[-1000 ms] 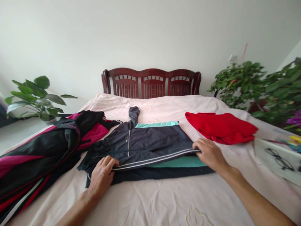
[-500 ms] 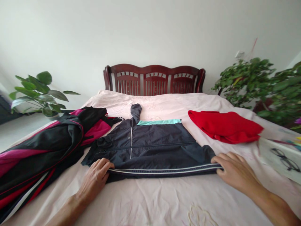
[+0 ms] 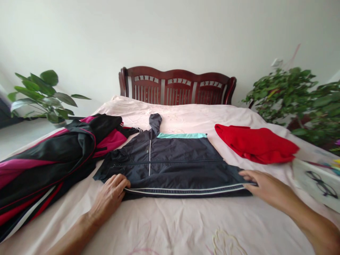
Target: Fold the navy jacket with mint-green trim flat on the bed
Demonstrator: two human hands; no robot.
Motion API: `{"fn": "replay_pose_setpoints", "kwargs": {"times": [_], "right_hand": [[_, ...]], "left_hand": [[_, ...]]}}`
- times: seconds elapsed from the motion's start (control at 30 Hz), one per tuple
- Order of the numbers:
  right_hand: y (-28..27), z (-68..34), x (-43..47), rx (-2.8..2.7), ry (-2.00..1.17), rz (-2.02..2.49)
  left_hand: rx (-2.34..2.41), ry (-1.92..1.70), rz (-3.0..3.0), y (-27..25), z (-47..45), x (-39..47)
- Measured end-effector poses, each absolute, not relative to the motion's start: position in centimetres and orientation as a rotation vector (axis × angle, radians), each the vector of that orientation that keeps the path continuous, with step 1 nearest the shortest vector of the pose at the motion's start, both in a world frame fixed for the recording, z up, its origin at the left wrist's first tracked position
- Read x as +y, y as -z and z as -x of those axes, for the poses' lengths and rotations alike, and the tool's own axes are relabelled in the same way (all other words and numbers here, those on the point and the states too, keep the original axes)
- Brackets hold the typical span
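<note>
Both hands have slid outward since a second ago, drawing the folded edge of the dark navy hooded windbreaker with mint-green trim (image 3: 172,163) down over the green band. Left hand (image 3: 110,196) pins the white-piped hem flat with fingers extended; right hand (image 3: 265,187) pinches the hem's far corner, keeping it taut (so the crease runs straight) on the pale pink bed sheet (image 3: 186,226). One black-and-magenta track jacket (image 3: 53,159) lies left, one red folded garment (image 3: 256,143) right; two leafy plants flank the carved wooden headboard (image 3: 176,86).
</note>
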State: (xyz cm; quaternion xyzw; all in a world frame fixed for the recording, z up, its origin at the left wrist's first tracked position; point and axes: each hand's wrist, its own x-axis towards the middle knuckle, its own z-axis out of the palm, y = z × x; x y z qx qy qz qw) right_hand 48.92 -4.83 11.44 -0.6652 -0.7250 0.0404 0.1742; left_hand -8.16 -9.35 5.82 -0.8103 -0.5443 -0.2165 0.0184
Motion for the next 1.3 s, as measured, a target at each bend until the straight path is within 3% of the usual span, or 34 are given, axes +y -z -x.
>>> {"fn": "replay_pose_setpoints", "kwargs": {"times": [0.17, 0.27, 0.4, 0.83, 1.1, 1.3], "right_hand": [[-15.4, -34.7, -2.5, -2.335, -0.196, 1.527], [-15.0, -27.1, -0.5, -2.509, -0.092, 1.435], [-13.0, -22.6, 2.5, -2.644, -0.233, 1.482], [-9.3, -25.4, 4.8, -2.430, -0.002, 1.556], [-9.2, -32.5, -2.5, -2.400, 0.144, 1.364], [-6.4, -37.7, -5.7, -2.457, 0.303, 1.534]], "left_hand": [[-1.682, 0.671, 2.488, -5.7, 8.1, -9.4], [-1.678, 0.664, 2.493, -5.7, 8.1, -9.4], [-1.688, 0.670, 2.495, -5.5, 8.2, -9.5], [-2.109, 0.805, 2.320, -6.0, 8.1, -8.9], [-2.164, 0.742, 2.349, -5.9, 10.3, -9.3], [-2.173, 0.641, 2.309, -6.0, 10.8, -9.4]]}}
